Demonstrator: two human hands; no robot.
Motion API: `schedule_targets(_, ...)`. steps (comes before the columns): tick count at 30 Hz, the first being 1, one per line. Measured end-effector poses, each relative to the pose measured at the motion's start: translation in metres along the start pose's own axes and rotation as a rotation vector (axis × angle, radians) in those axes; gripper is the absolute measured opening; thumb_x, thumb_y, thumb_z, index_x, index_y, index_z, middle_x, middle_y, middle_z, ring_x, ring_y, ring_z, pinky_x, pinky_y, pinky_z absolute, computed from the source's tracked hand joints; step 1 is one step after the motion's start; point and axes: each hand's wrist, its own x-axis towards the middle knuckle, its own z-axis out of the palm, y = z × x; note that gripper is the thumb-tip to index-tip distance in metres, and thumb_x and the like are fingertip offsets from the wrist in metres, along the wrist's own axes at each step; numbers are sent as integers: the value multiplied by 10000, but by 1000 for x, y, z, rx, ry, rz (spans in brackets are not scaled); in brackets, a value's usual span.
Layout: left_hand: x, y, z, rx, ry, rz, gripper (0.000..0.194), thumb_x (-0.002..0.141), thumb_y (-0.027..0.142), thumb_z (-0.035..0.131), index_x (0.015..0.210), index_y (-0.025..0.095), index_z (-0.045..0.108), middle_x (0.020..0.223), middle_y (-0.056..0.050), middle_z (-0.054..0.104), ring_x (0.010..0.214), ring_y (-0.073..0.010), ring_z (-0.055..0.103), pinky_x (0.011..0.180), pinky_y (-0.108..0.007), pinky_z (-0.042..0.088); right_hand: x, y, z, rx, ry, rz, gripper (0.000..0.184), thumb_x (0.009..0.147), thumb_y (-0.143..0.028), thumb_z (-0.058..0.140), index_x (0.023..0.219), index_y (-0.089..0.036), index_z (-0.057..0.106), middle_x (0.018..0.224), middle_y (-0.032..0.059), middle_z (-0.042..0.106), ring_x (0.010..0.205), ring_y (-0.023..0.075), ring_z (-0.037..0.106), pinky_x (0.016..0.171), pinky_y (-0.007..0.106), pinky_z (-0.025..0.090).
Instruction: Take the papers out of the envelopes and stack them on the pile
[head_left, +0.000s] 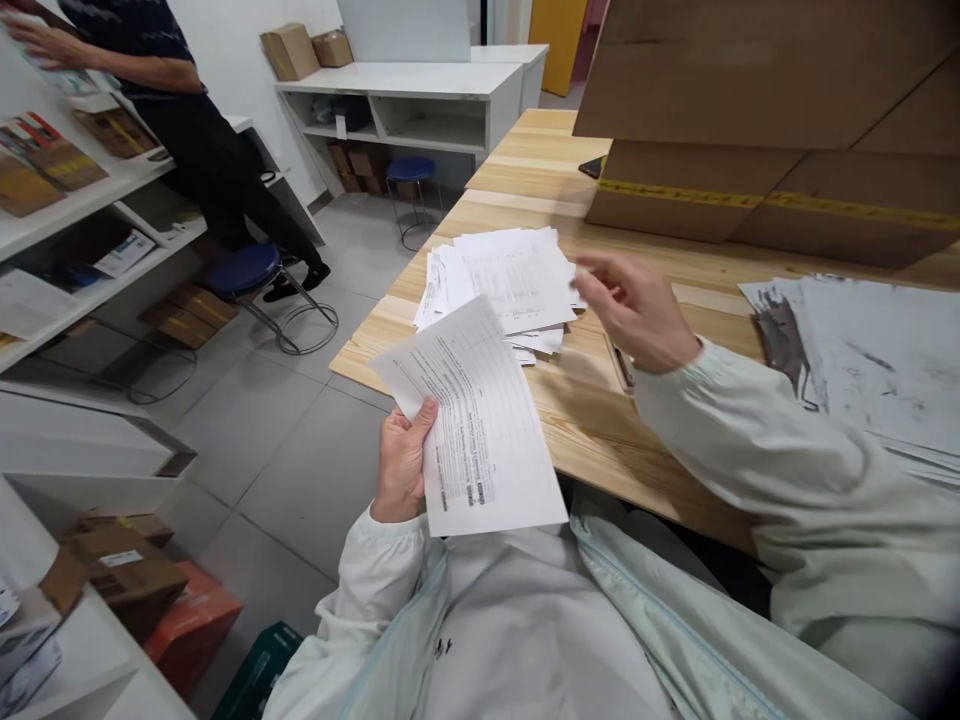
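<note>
A printed sheet in the left hand, the right hand beside a paper pile.
The left hand pinches the sheet by its side edge, thumb on top, holding it tilted above the lap at the front edge of the wooden surface; the right hand's fingers are loosely curled at the pile's right side, and whether they touch or grip paper cannot be told; a second paper stack lies farther right, before cardboard boxes.
</note>
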Motion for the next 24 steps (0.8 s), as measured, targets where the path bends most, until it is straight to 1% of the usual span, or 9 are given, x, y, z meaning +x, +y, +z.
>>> schedule_targets(2,1,-6,9,57,-38,36,488,705,388,867,1116,184,700,1118,-101,769,1068,-245,725,990,-372,556,-45,-12,-1,274,-281,42,529,954,-543,516,1378,-231,557,1105,108,718,946,227,694,809,402,586)
schedule_targets(4,-1,-14,21,170,-78,110,533,759,425,820,1208,189,659,1201,-123,738,1130,-263,698,1017,-400,539,-86,-18,8,415,-413,61,619,919,-559,572,1458,-270,476,1274,111,671,1113,254,669,900,423,583)
schedule_targets(6,-6,-20,32,345,-89,260,639,801,413,786,1367,232,552,1392,-132,629,1289,-274,602,1104,-418,472,-115,-17,23,434,-358,72,627,932,-520,570,1496,-284,431,1429,99,582,1293,272,577,1050,454,517)
schedule_targets(8,-14,-24,41,516,-112,413,810,829,371,765,1523,305,354,1589,-108,418,1465,-267,408,1197,-415,360,-131,-14,37,374,-241,83,615,973,-472,504,1541,-279,366,1529,87,488,1410,274,470,1162,477,418)
schedule_targets(10,-23,-26,47,614,-181,479,924,857,361,735,1587,363,167,1677,-72,233,1542,-256,247,1238,-412,283,-138,-12,48,286,-193,64,644,997,-420,455,1593,-283,253,1598,73,394,1475,262,383,1222,486,337)
schedule_targets(11,-27,-27,49,634,-233,472,926,870,371,718,1591,375,137,1687,-63,203,1549,-259,224,1240,-415,276,-141,-13,52,243,-207,32,670,999,-389,448,1611,-294,193,1627,62,341,1499,253,341,1240,488,305)
schedule_targets(14,-34,-28,51,647,-322,400,821,842,435,737,1540,341,316,1615,-86,367,1493,-292,352,1208,-433,329,-146,-18,59,163,-281,-87,766,981,-294,461,1627,-331,52,1677,29,205,1548,234,217,1264,511,253)
schedule_targets(17,-31,-31,48,632,-274,345,735,768,477,797,1410,285,495,1468,-104,533,1390,-307,480,1154,-436,392,-149,-21,62,150,-313,-133,844,960,-270,504,1625,-333,-10,1688,31,154,1563,239,149,1260,537,254)
schedule_targets(24,-26,-30,47,591,-259,380,775,744,497,812,1405,273,476,1476,-108,508,1383,-301,471,1149,-427,381,-149,-19,60,184,-347,-114,884,961,-357,556,1627,-306,-24,1686,59,155,1553,249,186,1259,513,264)
